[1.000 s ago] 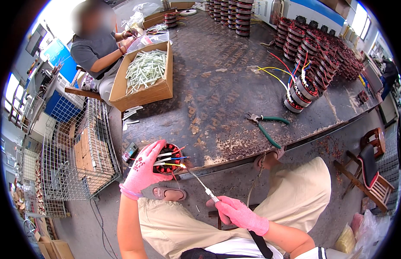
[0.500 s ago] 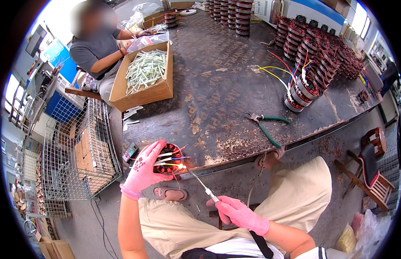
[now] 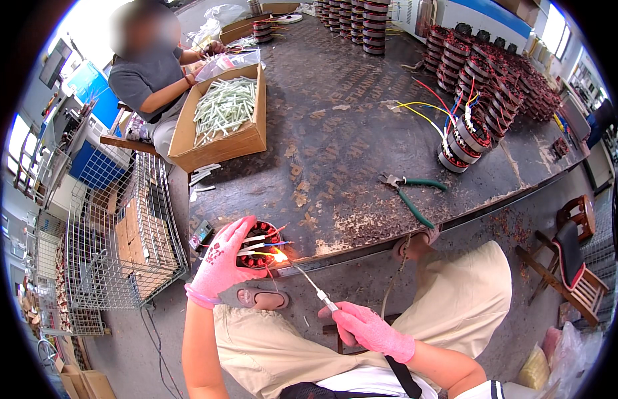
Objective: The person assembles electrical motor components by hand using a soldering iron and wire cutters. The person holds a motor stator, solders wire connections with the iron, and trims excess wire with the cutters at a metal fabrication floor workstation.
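At the table's near left corner, my left hand (image 3: pixel 219 265) in a pink glove is wrapped round a motor stator (image 3: pixel 272 233) with dark red windings. White-sleeved leads (image 3: pixel 254 238) with red, blue and yellow wire ends stick out of it to the right. My right hand (image 3: pixel 370 330), also pink-gloved, grips the handle of a thin-nozzled torch (image 3: pixel 322 297) over my lap. An orange-white flame (image 3: pixel 280 256) burns at the nozzle tip, against the yellow lead at the stator's right side. The glare hides the exact contact there.
Green-handled cutting pliers (image 3: pixel 415 193) lie open on the dark table (image 3: pixel 335 146). A cardboard box (image 3: pixel 222 149) of white sleeves stands at the left, beside a seated person (image 3: pixel 153 73). Stacked stators (image 3: pixel 465 143) fill the right. A wire cage (image 3: pixel 123 246) stands at the left, a wooden chair (image 3: pixel 575 266) at the right.
The flame at the torch tip looks larger and brighter. Both my hands hold nearly the same place. Across the table, the other person's far hand has risen slightly.
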The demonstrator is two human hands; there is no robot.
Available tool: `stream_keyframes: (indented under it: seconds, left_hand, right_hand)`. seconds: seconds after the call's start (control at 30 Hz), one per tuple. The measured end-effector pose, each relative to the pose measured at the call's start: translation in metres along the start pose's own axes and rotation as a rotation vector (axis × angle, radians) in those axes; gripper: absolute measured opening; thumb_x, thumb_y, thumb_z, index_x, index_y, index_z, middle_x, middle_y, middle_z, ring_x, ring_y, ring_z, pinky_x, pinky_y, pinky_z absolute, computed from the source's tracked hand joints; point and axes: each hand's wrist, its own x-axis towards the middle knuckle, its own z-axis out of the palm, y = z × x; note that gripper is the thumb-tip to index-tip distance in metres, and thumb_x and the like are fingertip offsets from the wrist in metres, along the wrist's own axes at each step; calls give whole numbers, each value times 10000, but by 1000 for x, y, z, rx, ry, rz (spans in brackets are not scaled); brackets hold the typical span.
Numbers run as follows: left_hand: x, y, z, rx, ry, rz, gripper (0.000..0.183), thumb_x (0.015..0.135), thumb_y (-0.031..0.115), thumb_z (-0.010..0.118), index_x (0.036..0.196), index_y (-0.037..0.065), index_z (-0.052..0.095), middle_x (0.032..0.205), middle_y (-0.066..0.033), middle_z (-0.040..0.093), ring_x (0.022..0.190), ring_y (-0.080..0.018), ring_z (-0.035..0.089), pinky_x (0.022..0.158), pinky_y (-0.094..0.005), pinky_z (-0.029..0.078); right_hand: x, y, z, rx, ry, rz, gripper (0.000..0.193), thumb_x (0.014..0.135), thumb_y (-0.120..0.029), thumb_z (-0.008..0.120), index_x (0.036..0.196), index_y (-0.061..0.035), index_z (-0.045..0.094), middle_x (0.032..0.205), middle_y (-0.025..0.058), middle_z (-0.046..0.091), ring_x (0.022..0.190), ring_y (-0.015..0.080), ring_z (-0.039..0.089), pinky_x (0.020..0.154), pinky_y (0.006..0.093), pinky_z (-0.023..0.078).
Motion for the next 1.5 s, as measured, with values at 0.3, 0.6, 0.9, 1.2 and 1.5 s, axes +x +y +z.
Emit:
stream_keyframes:
  seconds: [0.3,0.6,0.9,1.2,1.5]
  left_hand:
    - [0,2,1,5,9,-2,994,602,315,890,1438,41,427,1415,-191,480,1325,-379,433,1111,-447,361]
    - [-2,14,1,-3,29,-28,981,598,295,894,1426,36,435,1407,-184,485,1319,-373,437,1107,-447,364]
    - [-2,11,2,-1,35,-12,979,597,294,893,1424,34,439,1403,-186,489,1316,-372,443,1106,-443,365]
    - [-2,9,2,5,26,-12,988,598,308,891,1430,36,434,1409,-188,484,1322,-373,438,1107,-446,362]
    - [-3,10,2,-1,22,-28,990,588,278,895,1432,46,434,1412,-180,485,1325,-369,438,1111,-444,362]
  right_hand:
    - [0,6,1,18,2,-11,379,1027,-306,427,1273,-60,578,621,-21,508,509,59,421,469,244,331]
    - [-3,0,0,32,-1,3,364,1033,-286,418,1273,-58,569,618,-26,499,500,55,403,455,239,308]
    - [-7,-3,0,38,0,11,362,1030,-286,429,1272,-57,570,628,-25,505,522,57,409,477,239,317]
    - [-5,-2,-1,-3,5,0,379,1024,-299,425,1273,-54,572,642,-16,521,539,64,442,494,247,347]
    - [-2,6,-1,16,-3,-27,384,1025,-303,422,1277,-54,571,627,-12,518,538,70,442,498,251,351]
